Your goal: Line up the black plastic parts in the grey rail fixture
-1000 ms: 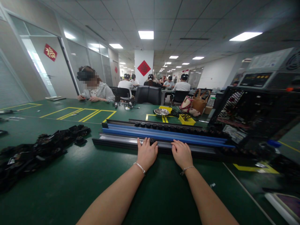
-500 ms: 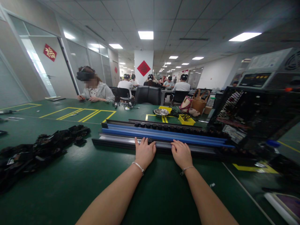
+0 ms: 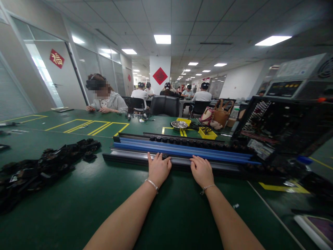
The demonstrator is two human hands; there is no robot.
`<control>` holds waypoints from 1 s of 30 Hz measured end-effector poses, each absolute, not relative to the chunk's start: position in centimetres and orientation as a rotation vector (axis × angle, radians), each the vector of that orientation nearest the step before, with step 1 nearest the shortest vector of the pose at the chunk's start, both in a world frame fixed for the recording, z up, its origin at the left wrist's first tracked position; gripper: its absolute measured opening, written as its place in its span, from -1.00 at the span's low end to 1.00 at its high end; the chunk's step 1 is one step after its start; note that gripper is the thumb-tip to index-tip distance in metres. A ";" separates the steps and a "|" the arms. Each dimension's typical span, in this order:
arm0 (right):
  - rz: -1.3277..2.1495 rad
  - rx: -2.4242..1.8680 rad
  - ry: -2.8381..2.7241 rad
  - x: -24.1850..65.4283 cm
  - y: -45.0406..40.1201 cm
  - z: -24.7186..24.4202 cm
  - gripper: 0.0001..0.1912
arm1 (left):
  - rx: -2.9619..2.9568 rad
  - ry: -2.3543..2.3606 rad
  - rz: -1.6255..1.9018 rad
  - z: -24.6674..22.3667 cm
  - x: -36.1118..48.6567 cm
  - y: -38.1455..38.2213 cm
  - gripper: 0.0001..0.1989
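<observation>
A long grey and black rail (image 3: 130,157) lies crosswise on the green table. My left hand (image 3: 159,169) rests on its near edge, fingers spread, with a small black part (image 3: 164,156) at the fingertips. Further right on the same rail, my right hand (image 3: 202,170) lies palm down with its fingers stretched forward. Behind this rail runs a blue rail (image 3: 179,148). Beyond that is a row of small black parts (image 3: 187,140) along another dark rail.
Black parts lie heaped (image 3: 49,166) at the left. An open computer case (image 3: 275,128) stands at the right. A metal bowl (image 3: 179,124) and a yellow tray (image 3: 207,133) sit behind the rails. Across the table sits a person (image 3: 106,100).
My left hand has shifted slightly to the left along the rail. My right hand remains nearly where it was.
</observation>
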State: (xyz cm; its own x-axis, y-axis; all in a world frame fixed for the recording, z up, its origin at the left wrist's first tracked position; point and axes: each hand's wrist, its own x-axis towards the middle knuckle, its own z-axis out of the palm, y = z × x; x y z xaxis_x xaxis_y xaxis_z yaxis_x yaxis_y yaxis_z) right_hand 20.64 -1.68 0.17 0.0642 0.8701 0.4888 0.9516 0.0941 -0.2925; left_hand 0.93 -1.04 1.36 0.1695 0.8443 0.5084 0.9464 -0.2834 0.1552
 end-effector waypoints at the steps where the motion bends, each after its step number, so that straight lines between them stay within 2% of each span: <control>1: -0.186 -1.786 -1.816 20.6 -1.7 0.2 -0.64 | -2.240 -1.744 -0.767 1.3 0.9 -1.0 -0.66; 30: -0.215 -1.774 -1.829 20.7 -1.7 0.2 -0.63 | -2.189 -1.810 -0.785 1.2 0.2 -0.6 -0.67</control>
State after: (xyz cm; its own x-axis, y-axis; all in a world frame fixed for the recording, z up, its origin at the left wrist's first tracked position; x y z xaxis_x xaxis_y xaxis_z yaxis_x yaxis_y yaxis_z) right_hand 20.72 -1.66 0.16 0.0489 0.8633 0.5022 0.9564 0.1044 -0.2726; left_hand 0.21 -0.59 1.19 0.1120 0.8523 0.5110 0.9556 -0.2335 0.1800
